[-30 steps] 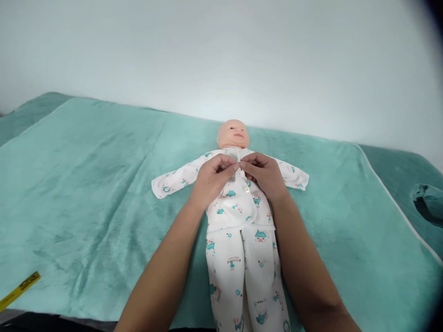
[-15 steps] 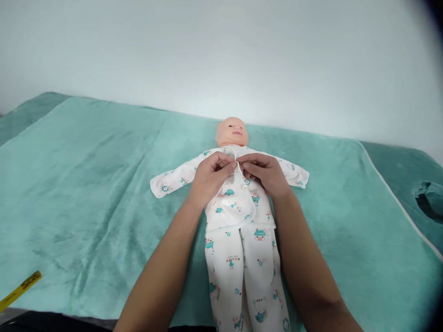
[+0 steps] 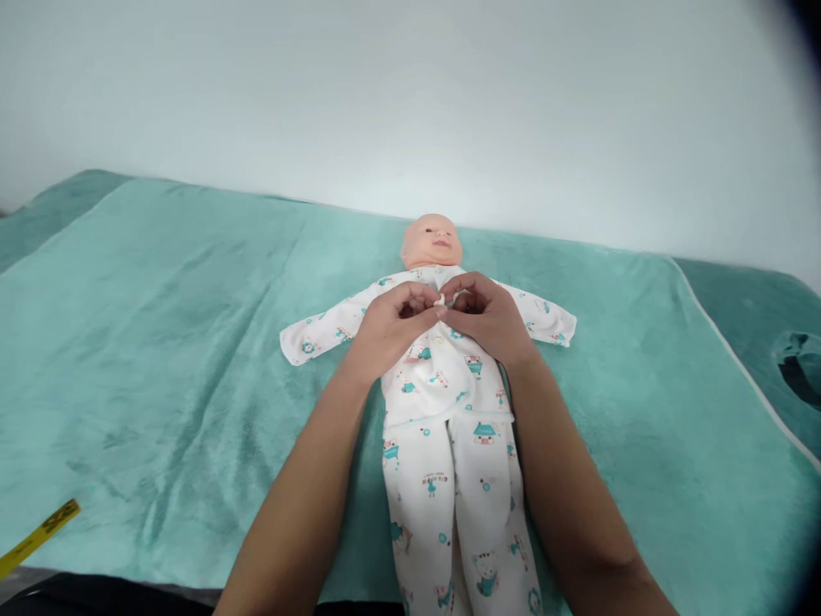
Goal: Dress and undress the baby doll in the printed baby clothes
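A baby doll [image 3: 431, 239] lies on its back on a teal blanket [image 3: 192, 342], dressed in a white printed shirt [image 3: 442, 376] and matching trousers [image 3: 455, 505]. My left hand [image 3: 388, 329] and my right hand [image 3: 488, 318] meet over the doll's chest just below its neck. The fingers of both hands are curled and pinch the shirt's front edges together at a small white fold between them. The sleeves spread out flat to both sides.
A pale wall rises behind the blanket's far edge. A yellow tape strip [image 3: 38, 537] lies at the near left corner. A darker teal cover with a dark hole [image 3: 799, 364] shows at the right edge.
Both hands have stayed on the doll's chest; the fingers curled in tighter and closed on the shirt's front opening, covering the button that showed before.
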The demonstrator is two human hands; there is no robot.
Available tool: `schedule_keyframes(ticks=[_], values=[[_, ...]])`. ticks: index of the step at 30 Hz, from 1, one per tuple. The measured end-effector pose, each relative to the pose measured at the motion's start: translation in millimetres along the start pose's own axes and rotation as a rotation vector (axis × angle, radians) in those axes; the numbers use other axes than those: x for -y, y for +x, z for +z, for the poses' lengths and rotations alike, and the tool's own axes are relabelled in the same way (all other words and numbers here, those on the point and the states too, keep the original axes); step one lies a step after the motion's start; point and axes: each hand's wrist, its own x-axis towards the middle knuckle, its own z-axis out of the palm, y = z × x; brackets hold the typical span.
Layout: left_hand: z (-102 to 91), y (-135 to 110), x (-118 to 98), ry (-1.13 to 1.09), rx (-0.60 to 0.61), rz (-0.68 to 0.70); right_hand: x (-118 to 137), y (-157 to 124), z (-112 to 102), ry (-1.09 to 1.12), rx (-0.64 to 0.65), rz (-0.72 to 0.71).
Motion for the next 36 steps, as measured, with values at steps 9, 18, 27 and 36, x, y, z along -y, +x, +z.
schedule_keyframes(ticks=[9,18,27,36], values=[[2.0,-1.0,2.0,0.142,-0.088,0.083,-0.8,0.4,-0.5,-0.064,0.013,-0.028],[9.2,-2.4,1.0,0.248,-0.148,0.187,-1.8,1.2,1.7,-0.062,0.006,-0.026],[6.6,-0.3,4.8,0.087,-0.109,0.152,-3.8,2.6,-0.4,0.015,-0.006,0.029],[4.5,3.2,9.5,-0.105,-0.012,0.121,1.4,2.4,-1.9,0.064,0.044,0.050]])
